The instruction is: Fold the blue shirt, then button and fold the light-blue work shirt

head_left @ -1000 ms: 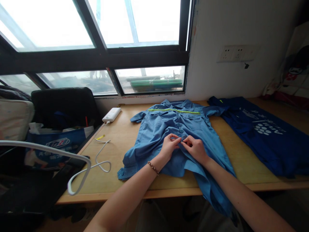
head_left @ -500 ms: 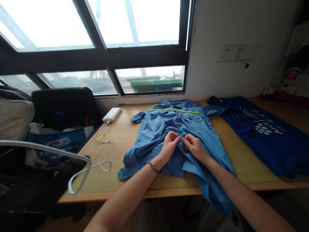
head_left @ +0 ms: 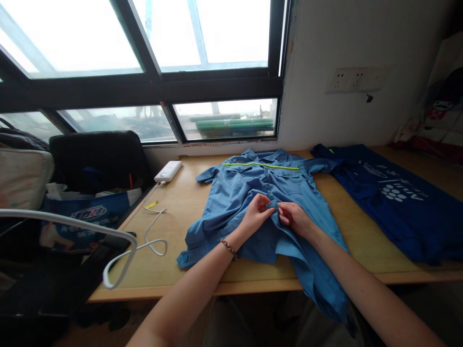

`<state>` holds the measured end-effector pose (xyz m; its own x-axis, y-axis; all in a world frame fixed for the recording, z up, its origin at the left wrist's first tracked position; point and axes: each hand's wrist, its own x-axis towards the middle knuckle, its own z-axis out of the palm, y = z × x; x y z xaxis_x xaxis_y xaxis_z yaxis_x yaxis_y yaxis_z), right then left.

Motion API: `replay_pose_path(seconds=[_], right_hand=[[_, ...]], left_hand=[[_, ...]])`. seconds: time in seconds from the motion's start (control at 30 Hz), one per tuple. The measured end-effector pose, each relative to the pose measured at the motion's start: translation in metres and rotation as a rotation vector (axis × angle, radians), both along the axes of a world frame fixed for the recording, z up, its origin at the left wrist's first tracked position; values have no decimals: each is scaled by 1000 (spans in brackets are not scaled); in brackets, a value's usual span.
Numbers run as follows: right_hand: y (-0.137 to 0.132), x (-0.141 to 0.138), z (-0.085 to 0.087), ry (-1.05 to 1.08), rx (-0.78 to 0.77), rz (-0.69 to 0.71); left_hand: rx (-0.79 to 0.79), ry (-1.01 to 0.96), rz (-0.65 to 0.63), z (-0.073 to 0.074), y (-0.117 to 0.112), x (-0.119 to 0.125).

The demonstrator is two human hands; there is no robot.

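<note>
We're at the placket.
Left hand and right hand both pinch the light blue shirt at a button.

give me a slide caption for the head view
Left hand and right hand pinch a light blue work shirt at its button placket on a wooden table.

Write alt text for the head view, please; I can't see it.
Left hand and right hand pinch the button front of a light blue work shirt spread on a wooden table. A navy garment lies at right, a white power bank at left.
</note>
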<state>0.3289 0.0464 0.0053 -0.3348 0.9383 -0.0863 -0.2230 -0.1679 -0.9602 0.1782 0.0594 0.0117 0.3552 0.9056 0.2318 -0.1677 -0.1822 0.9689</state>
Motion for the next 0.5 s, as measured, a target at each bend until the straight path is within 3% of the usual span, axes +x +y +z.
replay_pose_path(seconds=[0.1,0.3,0.4,0.5], right_hand=[[4,3,1,8,-13,17],[10,16,5,-33,-12,31],[-1,20,9,-236,54,-26],[-38,26,15,-585,249,-107]], left_hand=[[-6,128,2,0,3,-8],[305,513,407,-6,12,-22],[368,719,395,-9,6,-27],[503,912,351,-6,-20,-39]])
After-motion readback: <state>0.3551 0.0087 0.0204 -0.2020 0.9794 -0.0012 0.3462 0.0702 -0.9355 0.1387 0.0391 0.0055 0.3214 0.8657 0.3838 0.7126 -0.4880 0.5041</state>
